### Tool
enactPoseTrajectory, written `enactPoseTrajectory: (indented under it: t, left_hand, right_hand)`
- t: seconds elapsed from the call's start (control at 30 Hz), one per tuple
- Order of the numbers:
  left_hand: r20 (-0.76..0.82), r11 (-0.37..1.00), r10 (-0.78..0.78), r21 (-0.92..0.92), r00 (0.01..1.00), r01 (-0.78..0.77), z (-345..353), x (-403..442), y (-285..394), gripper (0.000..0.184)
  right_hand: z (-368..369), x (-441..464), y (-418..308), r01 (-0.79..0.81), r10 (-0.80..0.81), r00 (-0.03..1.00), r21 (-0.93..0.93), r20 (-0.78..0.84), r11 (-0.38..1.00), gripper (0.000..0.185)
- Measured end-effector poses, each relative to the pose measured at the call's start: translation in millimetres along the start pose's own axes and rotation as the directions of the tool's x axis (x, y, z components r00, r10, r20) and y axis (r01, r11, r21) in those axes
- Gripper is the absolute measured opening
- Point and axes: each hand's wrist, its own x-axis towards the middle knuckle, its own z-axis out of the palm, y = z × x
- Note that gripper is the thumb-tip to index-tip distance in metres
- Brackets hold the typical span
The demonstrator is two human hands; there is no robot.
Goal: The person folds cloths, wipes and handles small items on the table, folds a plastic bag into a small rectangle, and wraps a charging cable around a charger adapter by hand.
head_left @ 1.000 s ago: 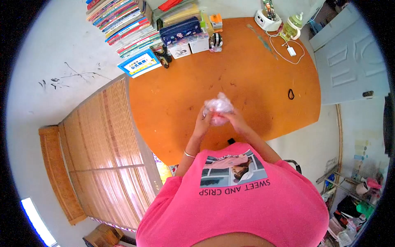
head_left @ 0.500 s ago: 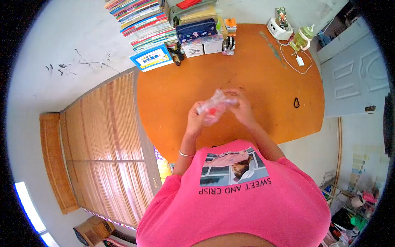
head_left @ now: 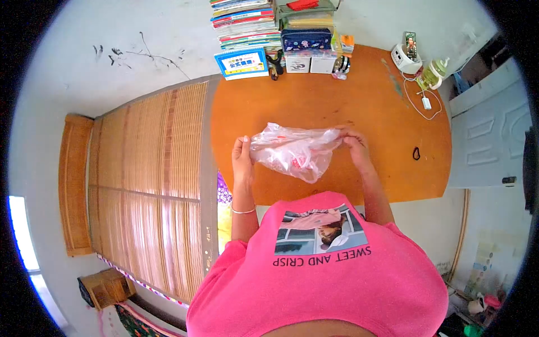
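Note:
A thin, clear plastic bag (head_left: 292,150) with red print is stretched wide above the wooden table (head_left: 264,106). My left hand (head_left: 243,160) pinches its left edge between thumb and fingers. At the opposite end, my right hand (head_left: 356,149) grips the upper right corner. The bag sags in loose creases between the two hands, its lower part hanging toward my body. Whether anything lies inside it I cannot tell.
Along the table's back stand stacked books (head_left: 247,28), a blue desk calendar (head_left: 241,63), a dark pencil case (head_left: 306,39) and white boxes (head_left: 297,63). At right are a phone (head_left: 411,45), a green bottle (head_left: 432,74), a white cable (head_left: 426,104) and a black band (head_left: 416,153).
The bag was bunched up between my close-set hands; now my hands are farther apart and it is spread out. The view has shifted, too.

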Motion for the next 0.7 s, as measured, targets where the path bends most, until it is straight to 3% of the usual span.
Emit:
enactPoseTrajectory:
  t: [0.07, 0.1, 0.13, 0.2, 0.27, 0.3, 0.37, 0.43, 0.47, 0.53, 0.57, 0.63, 0.67, 0.7]
  left_hand:
    - [-0.02, 0.999, 0.013, 0.053, 1.0, -0.012, -1.0, -10.0, 2.6, 0.014]
    - [-0.012, 0.999, 0.016, 0.051, 1.0, -0.015, -3.1, -13.7, 0.5, 0.014]
    - [0.107, 0.929, 0.178, 0.308, 0.978, -0.203, -4.0, -17.9, -3.2, 0.018]
    - [0.285, 0.769, 0.291, 0.498, 0.913, -0.401, -4.1, -26.5, -7.6, 0.022]
    - [0.338, 0.83, -0.183, 0.556, 0.923, -0.039, -5.9, -35.8, -1.5, 0.025]
    - [0.352, 0.83, -0.188, 0.556, 0.917, -0.044, -3.7, -37.9, -4.3, 0.025]
    - [0.079, 0.917, -0.089, 0.396, 0.993, 0.051, -0.9, -38.9, -11.0, 0.022]
    - [0.105, 0.955, -0.079, 0.294, 0.991, 0.045, -6.8, -31.1, -24.5, 0.022]
    - [0.119, 0.982, -0.067, 0.186, 0.991, 0.044, -10.3, -27.8, -31.3, 0.021]
    - [0.158, 0.976, -0.071, 0.214, 0.985, 0.036, 7.8, -35.9, -20.9, 0.021]
    - [0.188, 0.97, -0.072, 0.24, 0.98, 0.025, 17.0, -39.3, -16.2, 0.021]
    - [0.211, 0.975, -0.035, 0.222, 0.977, -0.013, 28.2, -38.1, -16.4, 0.022]
    - [0.228, 0.978, 0.003, 0.202, 0.974, -0.05, 32.3, -38.3, -16.3, 0.022]
    - [0.234, 0.978, 0.001, 0.204, 0.972, -0.05, 35.3, -39.5, -14.5, 0.022]
  right_hand:
    - [7.4, -2.4, -4.6, -0.061, 0.063, 0.997, 0.049, -0.037, 0.997, 0.014]
    - [17.8, -3.3, -8.9, -0.027, 0.022, 0.999, -0.105, -0.046, 0.994, 0.015]
    - [27.5, -5.5, -15.2, 0.003, -0.018, 0.998, -0.26, -0.057, 0.966, 0.02]
    - [47.9, -12.0, -31.4, 0.006, -0.024, 0.995, -0.178, -0.098, 0.984, 0.024]
    - [39.4, -18.8, -25.2, 0.014, -0.027, 0.99, -0.093, -0.139, 0.996, 0.029]
    - [24.6, -17.8, -3.6, 0.041, -0.064, 0.988, -0.168, -0.138, 0.985, 0.029]
    - [13.7, -21.1, 3.0, 0.07, -0.106, 0.984, -0.24, -0.141, 0.968, 0.03]
    - [11.7, -28.3, -13.0, 0.202, -0.167, 0.955, 0.125, -0.244, 0.971, 0.03]
    - [5.4, -32.3, -9.7, 0.207, -0.171, 0.952, 0.123, -0.252, 0.971, 0.03]
    - [-6.8, -41.1, -2.8, 0.169, -0.097, 0.978, 0.428, -0.185, 0.888, 0.04]
    - [-8.2, -43.6, -1.0, 0.173, -0.098, 0.977, 0.427, -0.191, 0.887, 0.04]
    - [-2.8, -47.2, -9.4, 0.08, 0.088, 0.981, 0.773, -0.174, 0.63, 0.04]
    - [-1.6, -50.7, -15.4, 0.086, 0.085, 0.98, 0.772, -0.178, 0.63, 0.04]
    - [1.0, -54.8, -23.9, -0.032, 0.179, 0.981, 0.84, -0.078, 0.542, 0.046]
